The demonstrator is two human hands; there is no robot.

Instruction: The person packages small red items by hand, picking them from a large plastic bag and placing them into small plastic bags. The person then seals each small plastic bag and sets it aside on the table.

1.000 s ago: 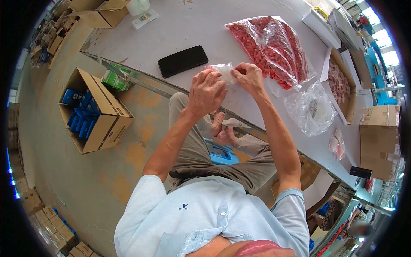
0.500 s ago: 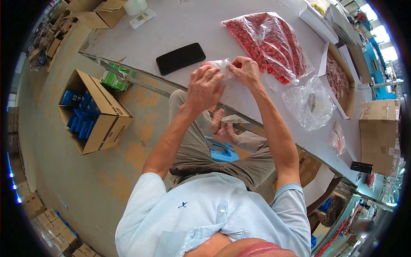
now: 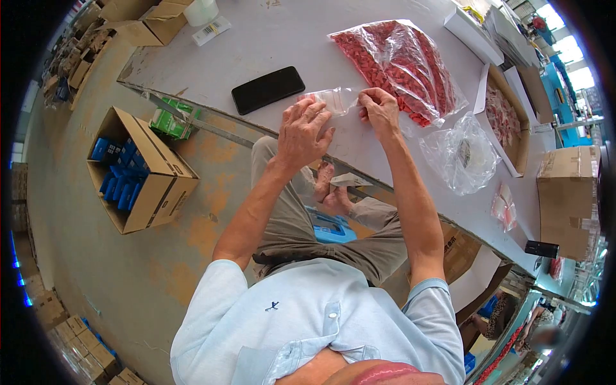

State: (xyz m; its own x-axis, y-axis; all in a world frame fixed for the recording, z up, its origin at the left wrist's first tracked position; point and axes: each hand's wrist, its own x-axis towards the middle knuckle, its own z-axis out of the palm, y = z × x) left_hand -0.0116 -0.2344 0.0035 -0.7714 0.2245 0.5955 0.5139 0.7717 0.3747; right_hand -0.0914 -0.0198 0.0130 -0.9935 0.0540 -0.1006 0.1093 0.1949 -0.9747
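A small clear plastic bag (image 3: 339, 101) lies at the table's front edge between my hands. My left hand (image 3: 304, 133) rests over its left end, fingers flat and spread a little. My right hand (image 3: 380, 110) pinches the bag's right end between thumb and finger. Just behind my right hand lies a large clear bag of small red pieces (image 3: 401, 67). A black phone (image 3: 268, 90) sits behind and left of my left hand. To the right is a crumpled clear plastic bag with a roll inside (image 3: 463, 154).
An open carton (image 3: 504, 115) of small filled bags stands at the right, near a closed brown box (image 3: 568, 199). A small bag with red contents (image 3: 504, 206) lies near the right edge. On the floor at left is a carton with blue packs (image 3: 144, 173).
My right hand has moved slightly right, away from my left hand, and more of the small clear bag shows stretched between them. My left hand has hardly moved.
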